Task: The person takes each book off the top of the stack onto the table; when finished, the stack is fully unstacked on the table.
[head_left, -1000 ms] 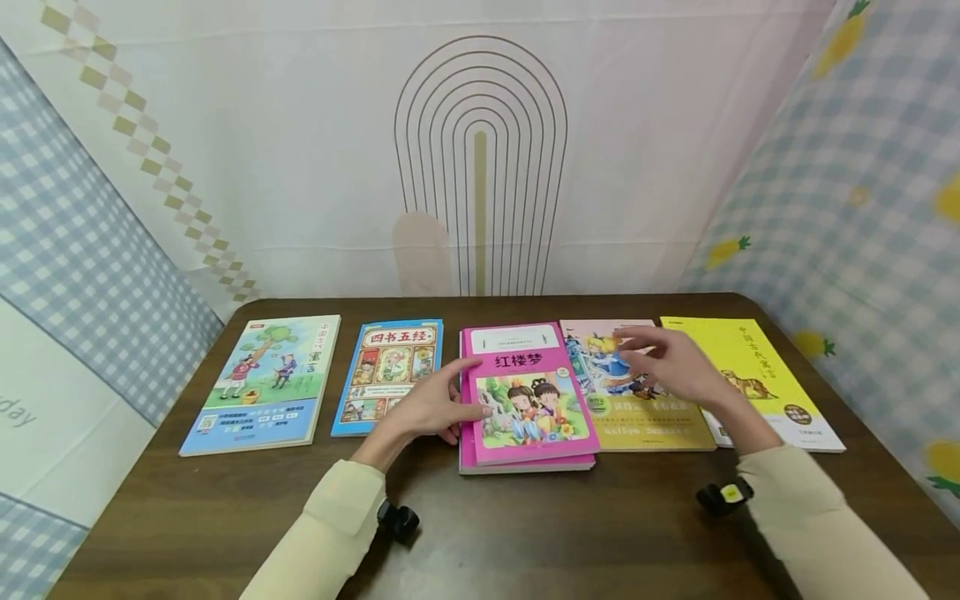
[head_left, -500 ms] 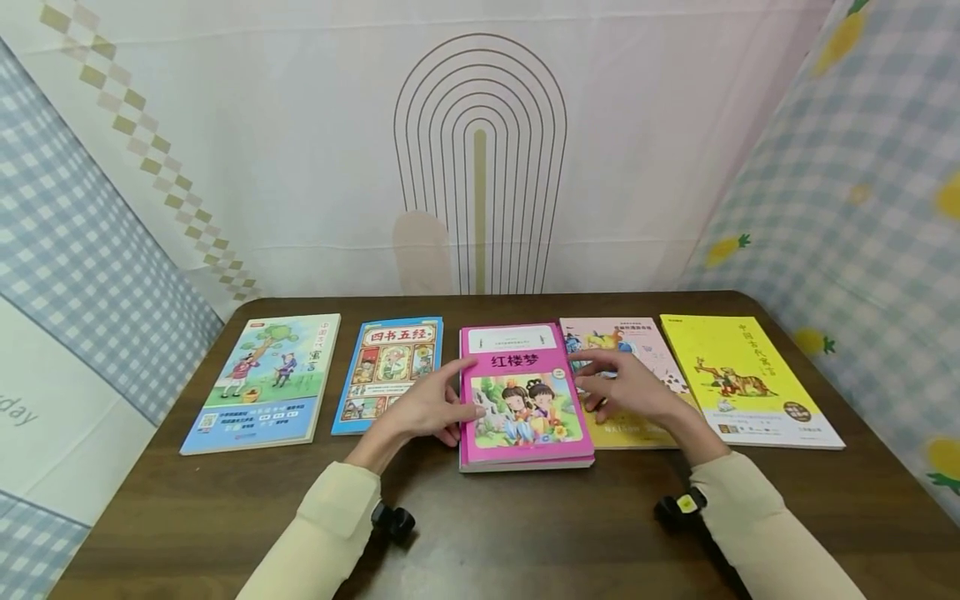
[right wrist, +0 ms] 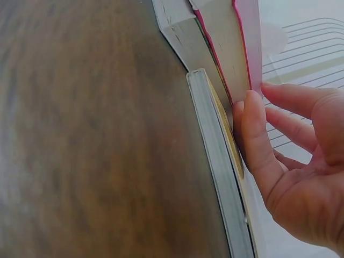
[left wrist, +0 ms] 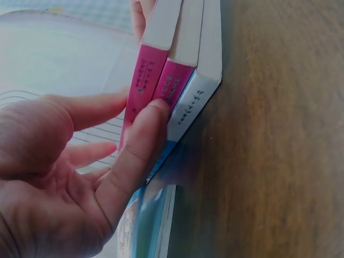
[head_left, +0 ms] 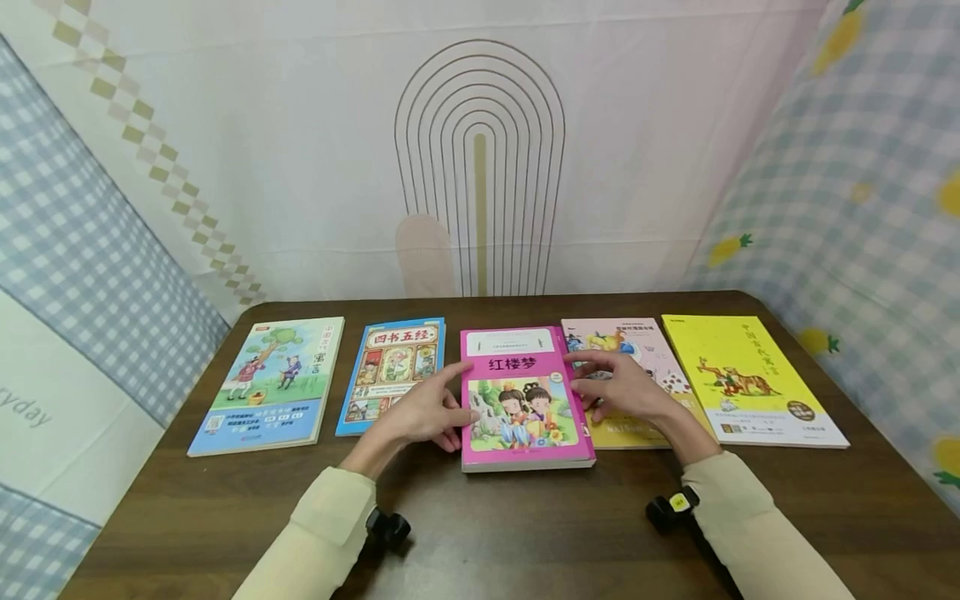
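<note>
A pink storybook [head_left: 521,412] with two cartoon figures lies on top of a stack at the middle of the table. In the left wrist view, a second pink book [left wrist: 180,78] and a white-and-blue book [left wrist: 196,102] show beneath it. My left hand [head_left: 423,408] touches the spine side, thumb and fingertips against the spines. On the opposite side, my right hand [head_left: 630,387] has its fingertips against the right edge of the pink books. Neither hand is wrapped round the stack. Both hands lie partly over neighbouring books.
A blue comic-style book [head_left: 393,350] lies left of the stack, and a green-and-blue book [head_left: 266,379] farther left. To the right are a pink-and-yellow book [head_left: 660,358] and a yellow-and-white book [head_left: 738,367]. Brown table [head_left: 517,533]; patterned cloth [head_left: 322,167] hangs behind.
My right hand has moved left from above the pink-and-yellow book to the stack's right edge. The top pink book has shifted left and straightened over the one below. My left hand has stayed nearly still.
</note>
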### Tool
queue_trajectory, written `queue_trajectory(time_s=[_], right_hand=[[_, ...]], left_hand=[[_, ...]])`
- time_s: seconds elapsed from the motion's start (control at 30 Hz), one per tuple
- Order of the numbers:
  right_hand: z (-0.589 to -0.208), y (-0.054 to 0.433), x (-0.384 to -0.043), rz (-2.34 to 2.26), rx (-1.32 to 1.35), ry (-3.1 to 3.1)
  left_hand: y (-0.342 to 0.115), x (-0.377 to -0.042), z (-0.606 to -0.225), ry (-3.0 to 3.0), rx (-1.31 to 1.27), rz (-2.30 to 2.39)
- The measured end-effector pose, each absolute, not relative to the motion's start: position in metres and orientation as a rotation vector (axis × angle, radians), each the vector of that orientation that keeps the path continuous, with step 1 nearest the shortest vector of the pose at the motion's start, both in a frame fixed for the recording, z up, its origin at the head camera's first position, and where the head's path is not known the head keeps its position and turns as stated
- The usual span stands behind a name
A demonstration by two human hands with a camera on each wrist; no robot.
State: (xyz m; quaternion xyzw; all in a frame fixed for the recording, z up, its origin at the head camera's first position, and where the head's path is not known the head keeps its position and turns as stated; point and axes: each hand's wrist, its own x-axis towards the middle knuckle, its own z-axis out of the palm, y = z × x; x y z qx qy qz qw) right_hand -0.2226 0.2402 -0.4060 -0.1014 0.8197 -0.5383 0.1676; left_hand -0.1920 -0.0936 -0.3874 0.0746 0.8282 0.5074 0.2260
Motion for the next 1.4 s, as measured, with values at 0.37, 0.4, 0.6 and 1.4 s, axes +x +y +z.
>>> queue_trajectory(time_s=[0.37,0.4,0.6,1.4], right_hand=[[-0.409,0.240,-0.223,-1.526,-0.280,2.328],[-0.409,0.240,-0.224,-1.522,-0.269,2.331],[-0.408,0.239,-0.223,-1.526,-0.268,2.323],[-0.410,0.239,-0.222,-1.513,-0.280,2.317]], left_hand=[[-0.090,-0.196,-0.390,2.372,0.224,1.324],[-0.090,-0.196,-0.389,2.372,0.216,1.325],[-0.094,-0.192,-0.389,2.372,0.220,1.322],[-0.128,-0.189,-0.394,2.085,0.362,1.422]])
